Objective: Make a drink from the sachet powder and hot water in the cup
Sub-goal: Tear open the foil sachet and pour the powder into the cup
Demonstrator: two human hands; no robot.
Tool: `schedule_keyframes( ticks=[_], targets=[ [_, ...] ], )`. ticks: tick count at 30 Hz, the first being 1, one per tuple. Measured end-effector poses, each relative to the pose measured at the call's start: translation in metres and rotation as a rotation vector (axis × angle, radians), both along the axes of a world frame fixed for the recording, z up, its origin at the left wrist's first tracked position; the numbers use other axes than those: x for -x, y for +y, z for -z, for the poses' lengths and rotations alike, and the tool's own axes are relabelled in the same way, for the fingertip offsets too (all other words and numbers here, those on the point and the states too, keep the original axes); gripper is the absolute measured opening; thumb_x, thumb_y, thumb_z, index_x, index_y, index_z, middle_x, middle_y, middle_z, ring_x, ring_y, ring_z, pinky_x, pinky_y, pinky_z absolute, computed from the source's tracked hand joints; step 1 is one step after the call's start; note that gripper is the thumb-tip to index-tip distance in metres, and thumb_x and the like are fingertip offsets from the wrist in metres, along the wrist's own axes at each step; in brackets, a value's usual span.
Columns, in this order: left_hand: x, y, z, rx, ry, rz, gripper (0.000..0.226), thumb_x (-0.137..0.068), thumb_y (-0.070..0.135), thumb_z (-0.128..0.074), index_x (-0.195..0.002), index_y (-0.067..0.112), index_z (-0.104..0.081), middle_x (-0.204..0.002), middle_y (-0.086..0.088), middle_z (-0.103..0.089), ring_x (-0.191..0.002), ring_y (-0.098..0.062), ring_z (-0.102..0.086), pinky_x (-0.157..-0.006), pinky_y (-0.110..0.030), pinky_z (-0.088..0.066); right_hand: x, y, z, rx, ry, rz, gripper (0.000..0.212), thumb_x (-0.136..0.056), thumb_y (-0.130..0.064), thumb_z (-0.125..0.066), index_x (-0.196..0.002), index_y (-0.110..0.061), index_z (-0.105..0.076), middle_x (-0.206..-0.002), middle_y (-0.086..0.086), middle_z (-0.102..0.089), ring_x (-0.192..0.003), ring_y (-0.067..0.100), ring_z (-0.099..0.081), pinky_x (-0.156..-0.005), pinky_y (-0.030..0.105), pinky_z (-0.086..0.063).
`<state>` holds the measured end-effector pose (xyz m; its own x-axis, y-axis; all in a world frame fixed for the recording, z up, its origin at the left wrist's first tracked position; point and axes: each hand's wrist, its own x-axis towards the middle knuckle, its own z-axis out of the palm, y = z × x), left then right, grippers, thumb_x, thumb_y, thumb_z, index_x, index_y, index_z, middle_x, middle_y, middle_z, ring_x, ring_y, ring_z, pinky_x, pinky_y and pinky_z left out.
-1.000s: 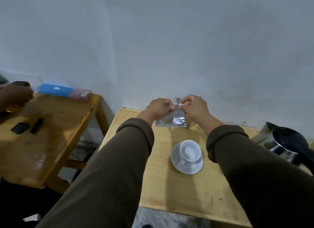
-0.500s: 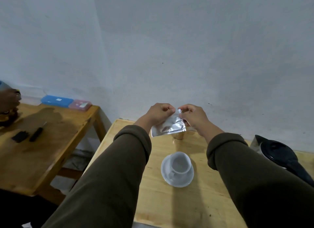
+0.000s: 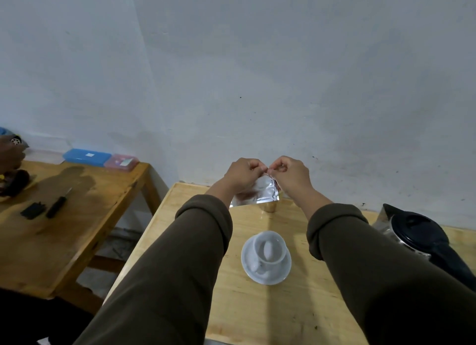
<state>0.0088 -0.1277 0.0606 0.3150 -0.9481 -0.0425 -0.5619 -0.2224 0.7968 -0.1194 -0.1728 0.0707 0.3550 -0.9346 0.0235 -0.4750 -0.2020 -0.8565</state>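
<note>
A silver foil sachet (image 3: 260,194) hangs above the far part of the light wooden table (image 3: 257,313). My left hand (image 3: 243,176) and my right hand (image 3: 291,176) both pinch its top edge, knuckles almost touching. Nearer to me, a white cup (image 3: 269,249) stands on a white saucer (image 3: 279,276), with a spoon-like shape inside it. A steel kettle (image 3: 414,231) with a black lid and handle sits at the table's right.
A small gold-coloured cup (image 3: 269,207) stands behind the sachet near the wall. A second wooden table (image 3: 64,241) on the left carries a screwdriver (image 3: 58,205), blue and pink boxes (image 3: 87,156), and another person's hand (image 3: 9,155) at its far edge.
Both hands stay pinched on the sachet's top edge; the sachet now hangs more tilted. The view has shifted, so cup and kettle sit lower in frame.
</note>
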Motion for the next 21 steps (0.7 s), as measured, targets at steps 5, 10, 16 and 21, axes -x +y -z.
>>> schedule_keyframes(
  ticks=[5, 10, 16, 21],
  targets=[
    [0.005, -0.001, -0.002, -0.056, -0.066, -0.05, 0.023, -0.093, 0.027, -0.049, -0.085, 0.022, -0.069, -0.062, 0.012, -0.052, -0.076, -0.016, -0.05, -0.076, -0.032, -0.043, 0.001, 0.005, 0.001, 0.104, 0.013, -0.007, 0.005, -0.081, -0.005, -0.067, -0.076, -0.006, -0.065, -0.068, 0.002, -0.058, -0.062, 0.012, -0.049, -0.054, 0.011, -0.037],
    [0.011, -0.007, -0.008, -0.094, -0.057, -0.131, 0.032, -0.088, 0.026, -0.048, -0.057, 0.031, -0.057, -0.064, 0.016, -0.054, -0.083, -0.019, -0.054, -0.097, -0.044, -0.045, 0.001, 0.007, -0.002, 0.253, 0.067, -0.018, 0.01, -0.08, 0.003, -0.061, -0.072, -0.003, -0.059, -0.062, -0.003, -0.049, -0.058, 0.01, -0.043, -0.048, 0.007, -0.034],
    [0.017, -0.008, -0.02, -0.095, 0.024, -0.132, 0.025, -0.09, 0.022, -0.048, -0.07, 0.025, -0.061, -0.083, 0.003, -0.062, -0.085, -0.016, -0.053, -0.087, -0.033, -0.05, 0.003, 0.01, -0.007, 0.427, 0.154, -0.06, 0.009, -0.079, 0.005, -0.056, -0.073, -0.001, -0.058, -0.076, 0.007, -0.056, -0.073, 0.021, -0.049, -0.057, 0.02, -0.034],
    [0.026, -0.003, -0.024, -0.11, 0.159, -0.14, 0.026, -0.089, 0.012, -0.044, -0.071, 0.019, -0.062, -0.08, 0.0, -0.06, -0.08, -0.017, -0.052, -0.077, -0.029, -0.047, 0.009, 0.013, -0.011, 0.518, 0.254, -0.109, 0.01, -0.08, 0.007, -0.051, -0.078, 0.0, -0.058, -0.077, 0.005, -0.051, -0.076, 0.02, -0.046, -0.056, 0.021, -0.032]
  ],
)
